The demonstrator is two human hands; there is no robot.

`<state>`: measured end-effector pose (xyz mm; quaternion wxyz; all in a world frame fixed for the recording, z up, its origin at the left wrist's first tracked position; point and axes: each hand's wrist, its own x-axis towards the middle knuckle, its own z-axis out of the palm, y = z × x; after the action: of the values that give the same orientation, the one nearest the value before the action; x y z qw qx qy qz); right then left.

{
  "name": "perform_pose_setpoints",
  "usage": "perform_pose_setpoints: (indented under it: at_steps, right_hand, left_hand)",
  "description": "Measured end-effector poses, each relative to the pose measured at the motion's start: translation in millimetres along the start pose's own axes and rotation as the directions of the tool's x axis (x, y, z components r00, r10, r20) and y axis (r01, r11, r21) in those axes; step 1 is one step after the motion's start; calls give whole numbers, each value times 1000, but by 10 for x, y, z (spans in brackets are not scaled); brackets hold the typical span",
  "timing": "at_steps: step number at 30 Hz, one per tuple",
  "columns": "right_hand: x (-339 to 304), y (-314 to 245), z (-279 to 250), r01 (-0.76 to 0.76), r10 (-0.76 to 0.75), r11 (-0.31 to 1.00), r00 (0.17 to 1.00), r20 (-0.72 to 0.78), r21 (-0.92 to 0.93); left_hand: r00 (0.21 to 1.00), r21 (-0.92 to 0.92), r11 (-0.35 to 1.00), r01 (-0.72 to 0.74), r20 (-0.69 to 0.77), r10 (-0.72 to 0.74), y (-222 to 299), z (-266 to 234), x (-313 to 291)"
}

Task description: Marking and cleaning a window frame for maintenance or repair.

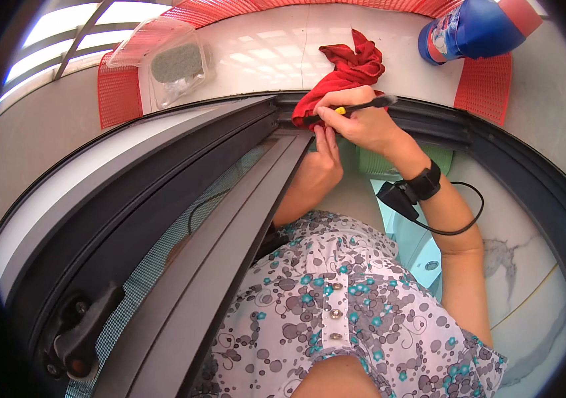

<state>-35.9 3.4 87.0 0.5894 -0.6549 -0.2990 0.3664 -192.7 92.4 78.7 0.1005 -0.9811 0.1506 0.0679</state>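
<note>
My right hand [362, 123] is closed in a pen-like grip around a slim black tool [366, 106] with a yellow band and a widened grey end; its exact kind I cannot make out. The tool's other end meets a crumpled red cloth [346, 74] at the inner corner of the dark window frame [429, 126]. My left hand [319, 169], palm side partly hidden, has its fingertips pressed together against the cloth's lower edge. The grey edge of a window sash [210, 245] stands beside the left forearm and hides part of it.
On the white ledge [256, 53], a clear plastic tub [190, 83] holds a grey-green pad [177, 63]. A blue bottle with a red cap [478, 30] stands right. Red mesh [120, 93] lines the ledge. A black handle [80, 338] juts from the left frame; a cable [475, 199] loops from my wrist strap.
</note>
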Motion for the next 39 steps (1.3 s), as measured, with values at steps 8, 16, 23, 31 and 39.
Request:
perform_pose_setpoints:
  at_steps: [8,16,23,31,39]
  right_hand:
    - [127,333,192,77,-75,980,997,21,-184]
    - [112,411,280,116,-116,993,993,8,25]
    - [254,414,352,196,-189,980,970,153,-32]
    - [206,219,93,242,-245,955,969,4,-173]
    - [62,223,115,130,-123,989,988,98,-73]
  left_hand:
    - [998,-62,998,15,56,-12,56,-3,-2]
    - [997,-50,998,50,59,-47,18,-52,-44]
    - [999,19,1000,13,34,-13,-35,-119,-16]
    - [1000,24,1000,-3,10,3,-66,-190,-10]
    - [999,15,999,50,0,-50,-136,-268,0]
